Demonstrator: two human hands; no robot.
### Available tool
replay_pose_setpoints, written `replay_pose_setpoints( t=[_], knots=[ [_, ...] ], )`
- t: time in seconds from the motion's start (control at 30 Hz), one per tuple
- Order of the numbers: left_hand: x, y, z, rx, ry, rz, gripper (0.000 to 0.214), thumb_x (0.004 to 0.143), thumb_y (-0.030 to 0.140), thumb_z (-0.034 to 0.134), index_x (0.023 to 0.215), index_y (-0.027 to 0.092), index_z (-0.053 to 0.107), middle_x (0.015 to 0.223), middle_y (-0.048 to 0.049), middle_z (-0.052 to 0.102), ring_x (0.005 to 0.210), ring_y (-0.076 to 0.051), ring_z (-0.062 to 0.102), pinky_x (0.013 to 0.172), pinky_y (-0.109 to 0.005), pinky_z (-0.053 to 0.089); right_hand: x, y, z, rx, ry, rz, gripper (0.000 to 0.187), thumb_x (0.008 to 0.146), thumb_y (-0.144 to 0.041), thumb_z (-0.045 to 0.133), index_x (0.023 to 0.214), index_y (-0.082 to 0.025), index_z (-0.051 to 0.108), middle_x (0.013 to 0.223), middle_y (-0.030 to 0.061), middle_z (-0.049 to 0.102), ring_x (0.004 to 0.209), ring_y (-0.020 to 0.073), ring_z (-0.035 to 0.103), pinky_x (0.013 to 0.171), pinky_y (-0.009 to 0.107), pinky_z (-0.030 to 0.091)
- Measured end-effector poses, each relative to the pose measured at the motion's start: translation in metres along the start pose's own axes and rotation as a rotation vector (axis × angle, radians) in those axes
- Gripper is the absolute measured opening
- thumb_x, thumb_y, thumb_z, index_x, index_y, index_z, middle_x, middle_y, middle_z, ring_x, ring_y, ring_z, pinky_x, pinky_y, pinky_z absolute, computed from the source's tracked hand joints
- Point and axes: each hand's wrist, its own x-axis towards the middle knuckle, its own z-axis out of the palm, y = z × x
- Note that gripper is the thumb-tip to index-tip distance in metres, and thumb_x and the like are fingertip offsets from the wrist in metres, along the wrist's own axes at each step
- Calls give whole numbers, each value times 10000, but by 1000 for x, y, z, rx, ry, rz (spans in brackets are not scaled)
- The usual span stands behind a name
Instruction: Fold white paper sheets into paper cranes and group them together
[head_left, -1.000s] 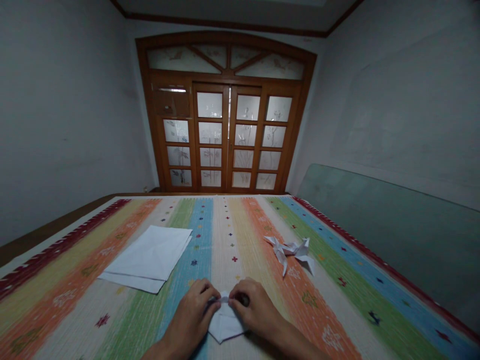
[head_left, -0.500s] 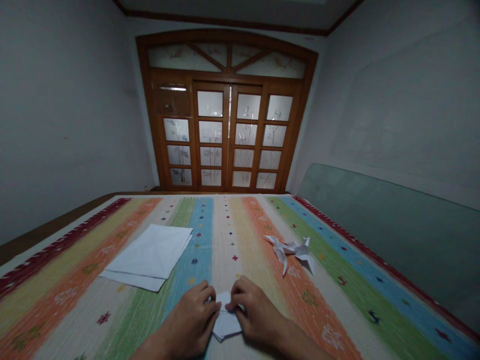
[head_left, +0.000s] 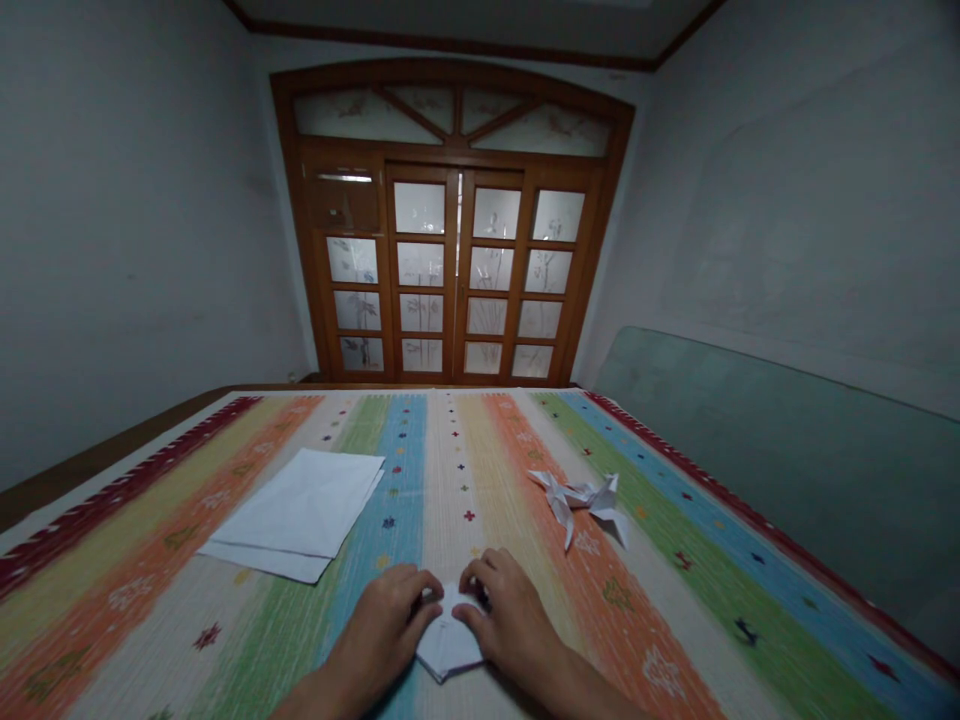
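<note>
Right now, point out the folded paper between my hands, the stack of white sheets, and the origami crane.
Folded white paper [head_left: 448, 648]: head view, on its lower middle.
Stack of white paper sheets [head_left: 298, 510]: head view, on the middle of the top sheet.
Origami crane [head_left: 576, 494]: head view, on its middle.

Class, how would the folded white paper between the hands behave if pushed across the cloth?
The folded white paper looks thin and light, so it would probably shift easily. Its layered folds likely stiffen it somewhat, though the textured cloth may catch it.
</note>
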Motion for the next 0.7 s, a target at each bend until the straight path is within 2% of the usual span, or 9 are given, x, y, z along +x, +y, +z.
replay_pose_setpoints(
  t=[0.07, 0.17, 0.37, 0.53, 0.6, 0.7],
  knots=[
    [-2, 2, 2, 38, 30, -2, 175, 882, 149, 613, 987, 236, 722, 960, -62, 686, 906, -252, 648, 818, -342, 471, 0, -1, -1, -23, 21, 26, 255, 766, -150, 785, 991, -200, 675, 1015, 61, 642, 994, 260, 579, 872, 349, 423],
    [-4, 6, 3, 97, 57, -4, 194, 858, 171, 652, 1035, 239, 691, 1049, -71, 647, 993, -278, 607, 874, -374, 462, -2, -2, -1, -15, -6, 8, 232, 770, -169, 779, 965, -196, 657, 1045, 72, 627, 1014, 268, 569, 880, 355, 426],
    [-6, 11, 2, 159, 27, -26, 140, 856, 163, 627, 989, 205, 637, 1049, -78, 623, 1000, -285, 558, 902, -403, 431, -6, -3, 4, 28, -16, 3, 248, 745, -115, 746, 936, -195, 610, 1033, 66, 630, 1003, 252, 561, 886, 344, 426],
    [-7, 10, 5, 145, 11, -26, 105, 867, 136, 591, 951, 198, 594, 1030, -88, 628, 977, -290, 552, 869, -400, 427, -3, -5, 3, 76, -12, 27, 262, 702, -72, 725, 898, -187, 596, 969, 61, 646, 923, 237, 573, 818, 324, 426],
    [-7, 10, 6, 137, -5, -18, 94, 877, 130, 578, 936, 203, 580, 1017, -85, 635, 967, -286, 561, 846, -386, 431, -3, -5, 1, 116, -26, 29, 304, 687, -53, 707, 942, -182, 601, 952, 54, 659, 892, 227, 586, 797, 315, 428],
    [-7, 8, 7, 113, -5, -11, 91, 888, 124, 567, 916, 211, 561, 974, -71, 643, 927, -268, 584, 810, -359, 442, -2, -5, -1, 194, -68, 37, 466, 687, -37, 681, 1125, -182, 613, 934, 45, 689, 884, 226, 619, 815, 320, 440]
  ],
)
